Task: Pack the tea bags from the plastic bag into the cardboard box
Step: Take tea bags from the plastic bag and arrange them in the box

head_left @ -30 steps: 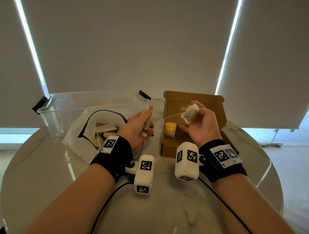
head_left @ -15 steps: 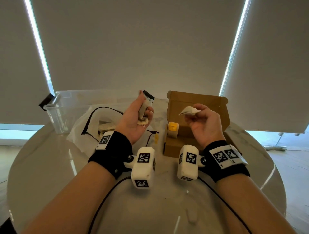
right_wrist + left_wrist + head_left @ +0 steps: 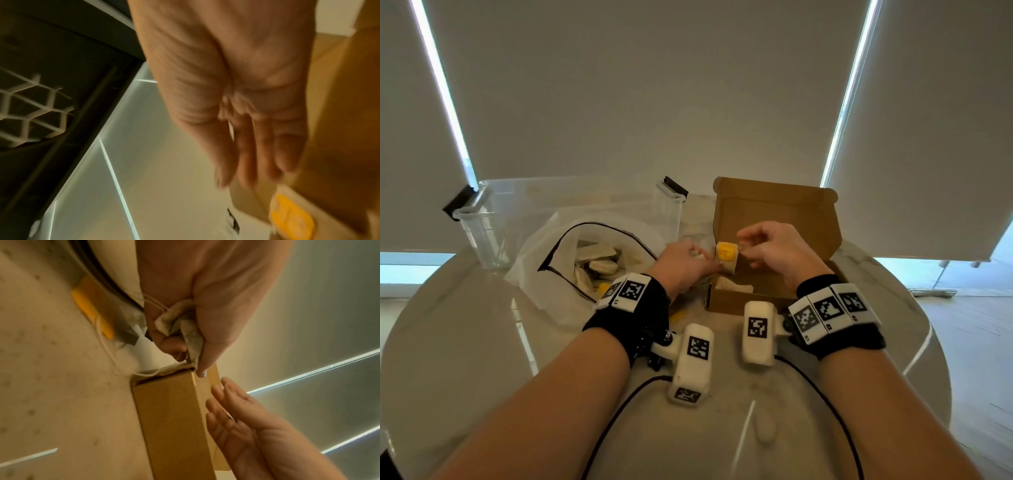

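Cardboard box [image 3: 774,219] lies open; left hand [image 3: 681,263] grips a tea bag [image 3: 180,324], right hand [image 3: 777,250] slack-fingered above it.

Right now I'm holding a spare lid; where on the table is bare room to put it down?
The near table, in front of the plastic bag, is bare, as is the strip right of the cardboard box. Between bag and box it is crowded with both hands.

no readable text, only black-and-white square markers [image 3: 631,290] on the wristbands (codes, not words)
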Tool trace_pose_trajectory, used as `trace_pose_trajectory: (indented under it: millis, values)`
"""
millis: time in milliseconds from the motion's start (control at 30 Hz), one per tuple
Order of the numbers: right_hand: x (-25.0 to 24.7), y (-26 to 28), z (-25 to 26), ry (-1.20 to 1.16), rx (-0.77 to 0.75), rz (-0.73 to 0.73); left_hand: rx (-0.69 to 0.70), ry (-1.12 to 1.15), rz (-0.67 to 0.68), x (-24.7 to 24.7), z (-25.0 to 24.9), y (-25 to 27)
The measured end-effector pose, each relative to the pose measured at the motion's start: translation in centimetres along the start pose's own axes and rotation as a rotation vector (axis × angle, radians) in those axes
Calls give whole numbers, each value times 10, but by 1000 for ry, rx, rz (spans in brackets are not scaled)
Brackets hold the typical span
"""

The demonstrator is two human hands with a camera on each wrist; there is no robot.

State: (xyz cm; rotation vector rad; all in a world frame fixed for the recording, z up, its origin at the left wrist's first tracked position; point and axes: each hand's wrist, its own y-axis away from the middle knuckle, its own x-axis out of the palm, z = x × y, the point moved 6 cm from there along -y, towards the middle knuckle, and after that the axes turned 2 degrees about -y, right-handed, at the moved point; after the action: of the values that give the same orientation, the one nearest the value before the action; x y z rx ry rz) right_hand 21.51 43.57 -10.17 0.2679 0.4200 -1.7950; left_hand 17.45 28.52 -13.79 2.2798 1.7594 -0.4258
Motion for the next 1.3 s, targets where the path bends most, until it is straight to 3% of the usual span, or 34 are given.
trace_pose_trajectory:
  millis: [133, 333, 600, 800, 967, 1133, 1300]
  values:
    - [12, 3, -4, 381, 42, 280, 6, -13, 1, 1, 1, 1]
    - [31, -7, -19, 616, 222, 345, -63, 140, 59, 5, 6, 2]
    - [14, -10, -23, 53, 345, -5, -146, 259, 91, 1, 9, 6]
    - [33, -13, -26, -112, 414, 20, -146, 261, 117, 1, 8, 6]
    - [38, -28, -35, -197, 395, -121, -134, 250, 116, 1, 11, 5]
    - [46, -22, -31, -399, 484, -63, -125, 252, 104, -2, 12, 3]
    - [31, -14, -20, -347, 406, -109, -63, 448, 72, -11, 5, -1]
